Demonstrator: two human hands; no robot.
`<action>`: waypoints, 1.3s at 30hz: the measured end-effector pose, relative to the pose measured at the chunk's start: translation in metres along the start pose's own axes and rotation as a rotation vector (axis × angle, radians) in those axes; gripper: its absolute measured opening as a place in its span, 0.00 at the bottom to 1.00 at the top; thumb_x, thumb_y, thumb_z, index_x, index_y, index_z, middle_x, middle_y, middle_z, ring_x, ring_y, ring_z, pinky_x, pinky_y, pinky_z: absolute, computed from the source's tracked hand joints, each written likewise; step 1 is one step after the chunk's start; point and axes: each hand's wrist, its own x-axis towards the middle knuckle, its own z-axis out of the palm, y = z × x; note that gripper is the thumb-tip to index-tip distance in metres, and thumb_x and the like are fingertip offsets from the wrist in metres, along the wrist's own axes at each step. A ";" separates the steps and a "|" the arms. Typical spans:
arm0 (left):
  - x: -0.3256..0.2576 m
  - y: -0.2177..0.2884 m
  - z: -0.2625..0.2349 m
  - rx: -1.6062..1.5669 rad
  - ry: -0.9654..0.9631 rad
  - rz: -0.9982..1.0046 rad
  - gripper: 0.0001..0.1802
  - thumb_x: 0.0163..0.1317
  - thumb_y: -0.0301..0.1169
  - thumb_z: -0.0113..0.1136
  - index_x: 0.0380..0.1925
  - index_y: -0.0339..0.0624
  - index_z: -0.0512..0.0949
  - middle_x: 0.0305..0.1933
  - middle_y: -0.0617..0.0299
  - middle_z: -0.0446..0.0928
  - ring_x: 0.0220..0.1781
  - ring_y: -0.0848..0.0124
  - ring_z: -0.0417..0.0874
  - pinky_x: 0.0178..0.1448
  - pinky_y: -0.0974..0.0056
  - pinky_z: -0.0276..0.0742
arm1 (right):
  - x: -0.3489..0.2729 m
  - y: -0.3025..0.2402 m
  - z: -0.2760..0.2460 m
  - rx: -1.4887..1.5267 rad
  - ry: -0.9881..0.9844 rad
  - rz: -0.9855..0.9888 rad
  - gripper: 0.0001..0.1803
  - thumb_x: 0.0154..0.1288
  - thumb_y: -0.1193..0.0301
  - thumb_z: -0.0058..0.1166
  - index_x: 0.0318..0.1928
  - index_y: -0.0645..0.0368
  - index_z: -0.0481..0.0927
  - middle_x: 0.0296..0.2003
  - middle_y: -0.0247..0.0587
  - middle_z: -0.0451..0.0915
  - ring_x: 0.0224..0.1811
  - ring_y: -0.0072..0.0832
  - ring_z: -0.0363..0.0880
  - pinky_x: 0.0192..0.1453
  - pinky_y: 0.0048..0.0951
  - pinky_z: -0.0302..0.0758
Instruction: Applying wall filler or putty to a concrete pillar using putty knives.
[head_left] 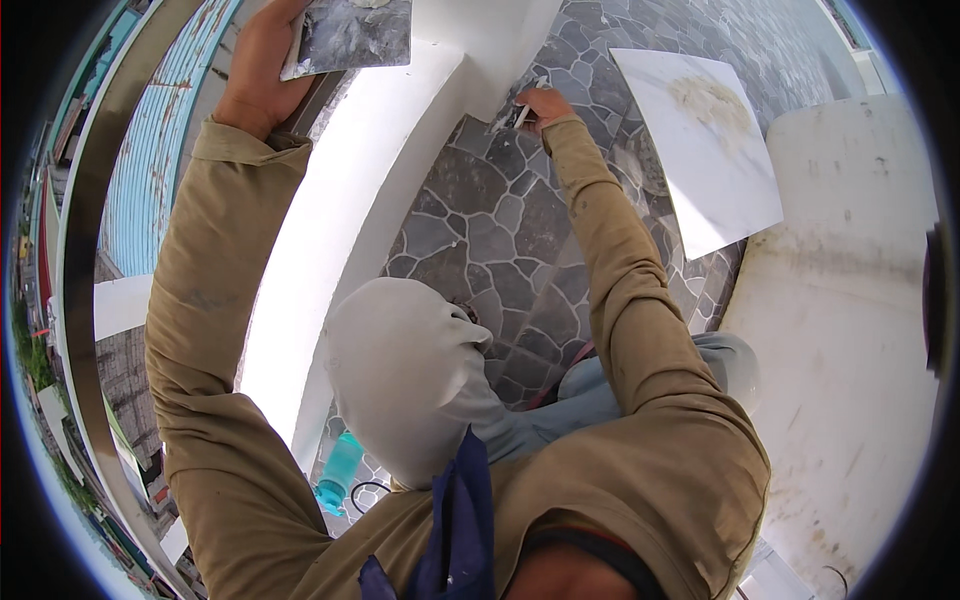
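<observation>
My left hand [262,75] is raised at the upper left beside the top of the low white wall, its fingers wrapped behind a flat grey plate [350,38] smeared with white paste. Part of that plate runs out of the picture. Farther ahead, my right hand [546,105] is low, near the foot of the white column [488,75]. It is closed around a small tool with a pale, slim part [522,116]; its exact kind is too small to make out. White smears mark the stone-patterned floor [500,205] around the tool.
A white marbled panel [715,190] with a dried beige patch lies to the right of my right arm. Beyond it stands a stained white wall [850,300]. A metal railing [85,220] runs along the left, with rooftops below. A teal bottle [342,465] is near my left elbow.
</observation>
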 end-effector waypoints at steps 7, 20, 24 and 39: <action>-0.005 0.001 0.007 -0.001 0.073 -0.002 0.17 0.62 0.32 0.47 0.48 0.32 0.67 0.39 0.47 0.76 0.35 0.56 0.81 0.39 0.55 0.79 | -0.061 -0.074 0.001 0.164 -0.197 -0.255 0.11 0.49 0.76 0.55 0.34 0.66 0.74 0.31 0.43 0.75 0.29 0.35 0.78 0.31 0.39 0.79; 0.007 0.003 -0.036 0.171 0.197 -0.027 0.19 0.64 0.36 0.50 0.48 0.33 0.71 0.47 0.55 0.76 0.46 0.68 0.80 0.50 0.65 0.76 | -0.037 -0.028 0.004 0.074 -0.107 -0.140 0.13 0.50 0.76 0.54 0.37 0.70 0.73 0.33 0.48 0.76 0.29 0.41 0.79 0.33 0.45 0.80; 0.013 0.001 -0.022 0.156 0.176 -0.024 0.19 0.65 0.36 0.49 0.49 0.33 0.70 0.47 0.55 0.76 0.47 0.68 0.79 0.51 0.65 0.75 | -0.038 -0.065 0.009 0.047 -0.170 -0.272 0.13 0.50 0.77 0.55 0.37 0.70 0.73 0.32 0.48 0.77 0.31 0.40 0.80 0.35 0.42 0.81; -0.011 0.008 0.035 0.482 0.048 -0.149 0.17 0.62 0.35 0.52 0.45 0.33 0.72 0.40 0.60 0.78 0.37 0.73 0.81 0.39 0.70 0.78 | -0.299 -0.132 -0.020 -0.749 -0.176 -1.616 0.21 0.41 0.82 0.59 0.41 0.53 0.82 0.39 0.31 0.80 0.40 0.28 0.75 0.47 0.29 0.68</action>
